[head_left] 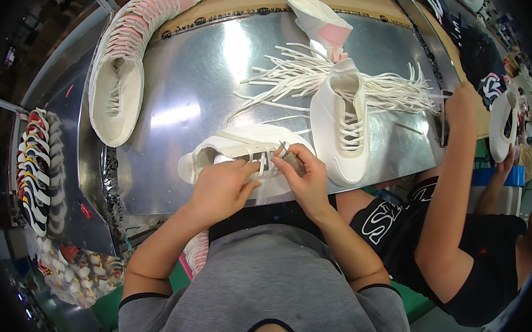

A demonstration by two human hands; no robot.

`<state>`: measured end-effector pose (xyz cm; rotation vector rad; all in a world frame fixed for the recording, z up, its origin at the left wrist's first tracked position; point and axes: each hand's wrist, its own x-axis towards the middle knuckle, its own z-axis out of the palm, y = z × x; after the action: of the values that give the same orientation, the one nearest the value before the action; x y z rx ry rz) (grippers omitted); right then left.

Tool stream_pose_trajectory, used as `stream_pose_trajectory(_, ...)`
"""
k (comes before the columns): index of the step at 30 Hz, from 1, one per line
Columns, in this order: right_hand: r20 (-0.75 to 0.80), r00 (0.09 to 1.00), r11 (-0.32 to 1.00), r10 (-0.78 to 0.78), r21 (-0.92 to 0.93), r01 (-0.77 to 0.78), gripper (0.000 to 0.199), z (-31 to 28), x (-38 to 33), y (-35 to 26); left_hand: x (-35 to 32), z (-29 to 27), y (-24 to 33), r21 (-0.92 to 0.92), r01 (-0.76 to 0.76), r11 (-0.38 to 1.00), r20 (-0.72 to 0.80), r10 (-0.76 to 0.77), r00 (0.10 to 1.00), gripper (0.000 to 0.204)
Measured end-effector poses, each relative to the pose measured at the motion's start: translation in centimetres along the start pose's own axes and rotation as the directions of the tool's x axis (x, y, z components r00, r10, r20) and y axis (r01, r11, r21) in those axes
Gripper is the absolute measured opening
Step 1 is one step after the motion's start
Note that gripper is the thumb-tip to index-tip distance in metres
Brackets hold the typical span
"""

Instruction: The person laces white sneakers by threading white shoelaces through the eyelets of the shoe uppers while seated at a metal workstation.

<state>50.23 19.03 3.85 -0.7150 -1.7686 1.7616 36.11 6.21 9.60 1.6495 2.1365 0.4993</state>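
Note:
A white shoe lies sideways on the metal table in front of me, its toe pointing right. My left hand grips its near side, thumb outside and fingers reaching over the lace rows. Pinched in my right hand is a small tool with a thin, dark metal tip, close to the lace; its exact kind is unclear. White lace crosses the shoe's opening between both hands. To the right stands another white shoe, its lace threaded through the eyelets. Behind it spreads a bundle of loose white laces.
A curved stack of white and pink shoe uppers runs along the table's left side. A white and pink upper lies at the back. A co-worker's arm reaches in at right. Colourful shoe pieces lie far left.

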Motion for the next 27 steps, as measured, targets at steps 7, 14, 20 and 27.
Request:
stream_pose_trajectory(7, -0.23, 0.972, 0.99, -0.048, 0.12, 0.077, 0.008, 2.1, 0.6, 0.6, 0.5, 1.0, -0.4, -0.206, 0.022, 0.978, -0.086, -0.04, 0.996, 0.03)
stream_pose_trajectory(14, -0.21, 0.977, 0.991, -0.044, 0.111, 0.069, 0.021, 1.5, 0.3, -0.2, 0.7, 1.9, -0.3, -0.093, 0.054, 0.994, -0.199, -0.072, 0.977, 0.027)
stream_pose_trajectory(20, -0.008, 0.996, 0.966, 0.091, -0.244, -0.09, 0.021, -1.1, -4.8, -1.4, 0.9, 2.5, -0.7, -0.089, 0.064, 0.994, -0.216, -0.082, 0.973, 0.026)
stream_pose_trajectory(27, 0.092, 0.985, 0.955, 0.143, -0.275, -0.113, 0.015, -1.0, -4.7, -0.9, 0.9, 3.0, -0.9, -0.054, -0.047, 0.997, -0.348, 0.026, 0.937, 0.02)
